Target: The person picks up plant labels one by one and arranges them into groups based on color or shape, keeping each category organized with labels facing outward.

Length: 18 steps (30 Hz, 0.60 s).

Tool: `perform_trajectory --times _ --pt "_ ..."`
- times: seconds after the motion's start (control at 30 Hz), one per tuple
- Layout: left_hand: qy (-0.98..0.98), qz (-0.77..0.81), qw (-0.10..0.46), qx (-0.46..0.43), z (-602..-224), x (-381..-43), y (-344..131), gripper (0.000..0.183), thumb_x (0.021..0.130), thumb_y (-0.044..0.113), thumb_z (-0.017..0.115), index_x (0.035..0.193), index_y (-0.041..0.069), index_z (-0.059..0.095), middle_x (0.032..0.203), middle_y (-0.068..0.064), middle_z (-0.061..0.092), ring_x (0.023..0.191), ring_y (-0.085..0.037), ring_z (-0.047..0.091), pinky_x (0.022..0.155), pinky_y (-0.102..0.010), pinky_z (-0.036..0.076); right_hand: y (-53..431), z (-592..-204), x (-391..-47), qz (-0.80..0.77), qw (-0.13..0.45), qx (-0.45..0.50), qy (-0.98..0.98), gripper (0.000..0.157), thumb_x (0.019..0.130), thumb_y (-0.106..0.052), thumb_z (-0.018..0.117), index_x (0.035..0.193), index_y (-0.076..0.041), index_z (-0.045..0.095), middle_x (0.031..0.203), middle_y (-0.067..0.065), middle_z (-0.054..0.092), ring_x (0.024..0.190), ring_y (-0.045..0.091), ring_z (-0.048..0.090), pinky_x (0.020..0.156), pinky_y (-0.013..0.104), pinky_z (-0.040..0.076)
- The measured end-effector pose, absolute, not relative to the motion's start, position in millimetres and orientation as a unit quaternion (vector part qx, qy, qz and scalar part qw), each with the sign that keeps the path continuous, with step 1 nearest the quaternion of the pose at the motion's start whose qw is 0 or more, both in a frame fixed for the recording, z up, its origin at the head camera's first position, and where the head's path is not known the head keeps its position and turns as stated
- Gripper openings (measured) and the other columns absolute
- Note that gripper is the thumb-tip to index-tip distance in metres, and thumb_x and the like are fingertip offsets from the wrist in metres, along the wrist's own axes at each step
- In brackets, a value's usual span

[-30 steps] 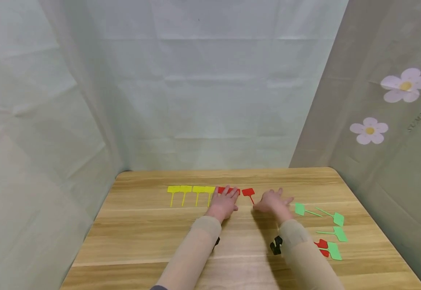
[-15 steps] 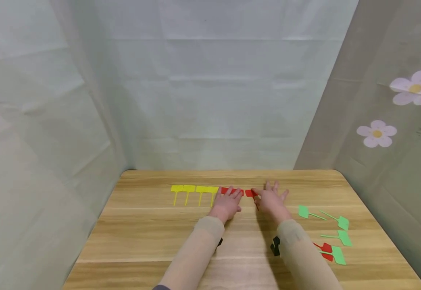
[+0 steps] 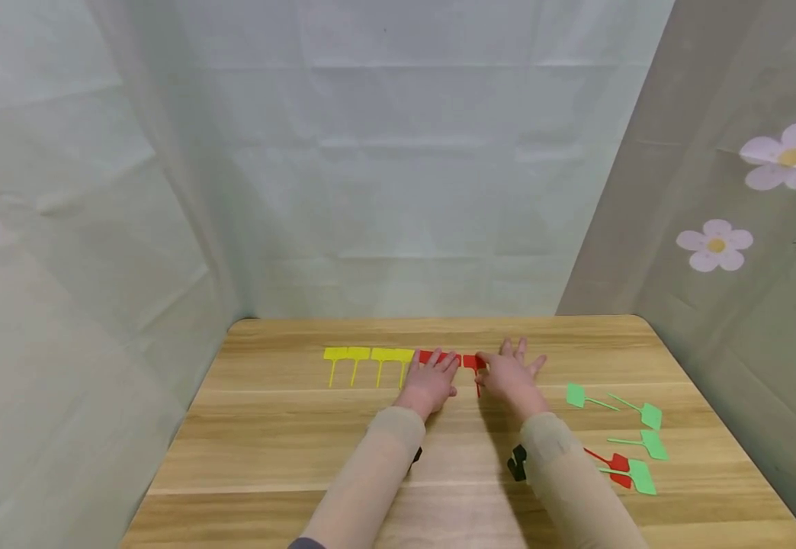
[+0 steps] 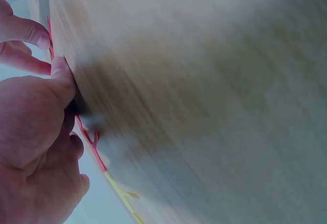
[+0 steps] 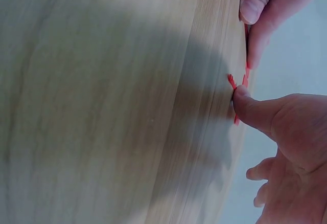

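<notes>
Flat plant labels with thin stems lie in a row along the far part of the table: several yellow labels [image 3: 335, 353] at left, then red labels [image 3: 454, 360] partly hidden by my left hand [image 3: 428, 386]. Its fingers are spread and rest over those red labels. Just right of them, my right hand [image 3: 513, 383] holds a separate red label [image 3: 470, 361] between thumb and index finger, the other fingers splayed away. This label's stem points toward me, and a narrow gap parts it from the row. The right wrist view shows the thumb [image 5: 245, 104] against this label [image 5: 231, 81].
To the right lie loose green labels [image 3: 575, 395], stems pointing different ways. A green label [image 3: 642, 477] overlaps red label material [image 3: 621, 463] near the right forearm. Fabric walls [image 3: 398, 191] stand behind the wooden table [image 3: 268, 450] and at both sides.
My right hand has shifted from the stem's end up to the red label's head. The label's slanted stem has turned straighter, in line with the others. The left hand has stayed put.
</notes>
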<state>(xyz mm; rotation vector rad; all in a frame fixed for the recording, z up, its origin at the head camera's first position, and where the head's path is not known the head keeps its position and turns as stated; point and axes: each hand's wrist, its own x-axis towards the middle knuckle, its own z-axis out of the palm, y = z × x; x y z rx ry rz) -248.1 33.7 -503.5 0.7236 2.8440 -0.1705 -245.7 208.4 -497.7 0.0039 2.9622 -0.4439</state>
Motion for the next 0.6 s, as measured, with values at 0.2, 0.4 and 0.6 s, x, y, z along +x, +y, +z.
perform_trajectory --times 0.2,0.4,0.6 --pt "0.963 -0.052 0.100 0.246 -502.6 -246.7 34.1 0.066 0.100 0.046 0.052 0.159 0.024 0.029 0.164 0.010 0.020 0.152 -0.019 0.013 0.120 -0.055 0.011 206.9 -499.0 -246.4 -0.145 0.073 0.012 0.987 0.057 0.091 -0.039 0.072 0.144 -0.023 0.056 0.159 0.034 0.012 0.144 0.056 -0.010 0.097 0.083 -0.012" --pt "0.964 -0.050 0.099 0.242 -504.5 -247.1 33.9 0.066 0.101 0.046 0.052 0.159 0.024 0.029 0.165 0.009 0.020 0.152 -0.019 0.013 0.120 -0.056 0.010 206.3 -498.7 -246.4 -0.150 0.069 0.007 0.986 0.057 0.090 -0.039 0.073 0.142 -0.022 0.058 0.158 0.035 0.012 0.144 0.057 -0.010 0.095 0.084 -0.013" --pt "0.964 -0.046 0.101 0.240 -505.0 -246.1 33.6 0.066 0.101 0.046 0.052 0.159 0.024 0.028 0.165 0.009 0.020 0.152 -0.019 0.012 0.120 -0.056 0.009 206.2 -499.0 -246.3 -0.143 0.066 0.001 0.988 0.056 0.091 -0.039 0.072 0.142 -0.022 0.057 0.157 0.036 0.012 0.143 0.058 -0.010 0.096 0.085 -0.009"
